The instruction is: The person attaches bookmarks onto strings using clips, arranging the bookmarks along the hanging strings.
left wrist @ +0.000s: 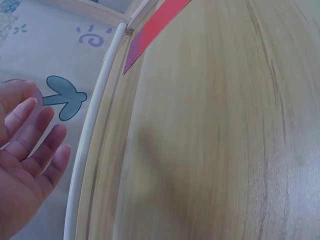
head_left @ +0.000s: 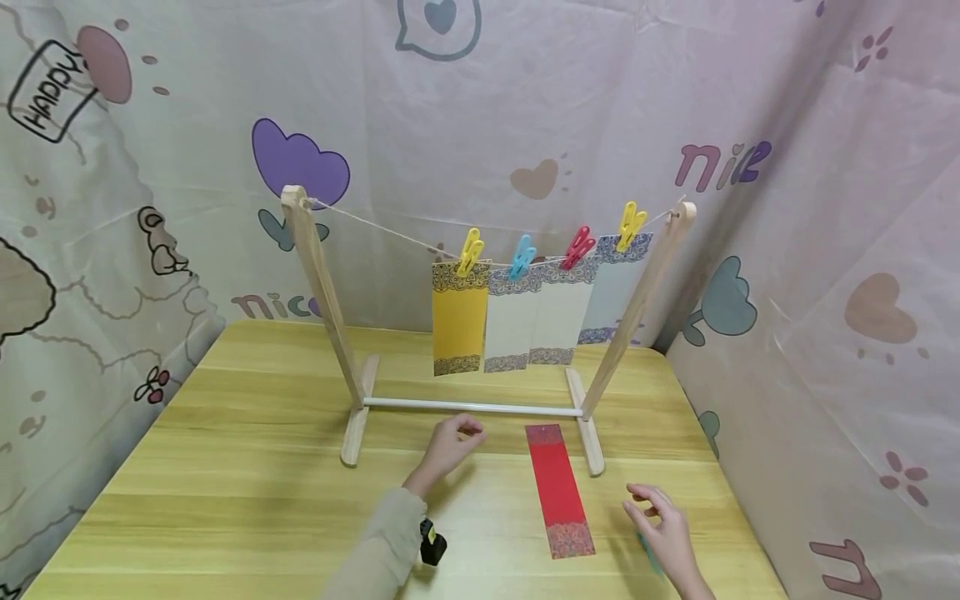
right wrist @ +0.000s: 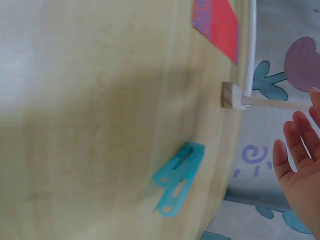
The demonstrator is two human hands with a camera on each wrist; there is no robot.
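Observation:
A red card [head_left: 557, 487] with patterned ends lies flat on the table between my hands. My left hand [head_left: 450, 446], fingers loosely bent and holding nothing, hovers left of the card, near the stand's white crossbar [head_left: 472, 406]. Over the table to the card's right is my right hand [head_left: 663, 525], also with nothing in its relaxed fingers. A teal clothespin [right wrist: 180, 175] lies on the table by this hand, partly covered by it in the head view. The left wrist view shows the palm of the left hand [left wrist: 30, 155] beside the crossbar.
A wooden stand with left post [head_left: 318, 292] and right post [head_left: 637, 312] carries a sagging string [head_left: 382, 225]. Yellow, blue and red clothespins hold a yellow card [head_left: 459, 321] and several pale cards [head_left: 510, 325] on it. Patterned cloth [head_left: 420, 125] hangs behind the table.

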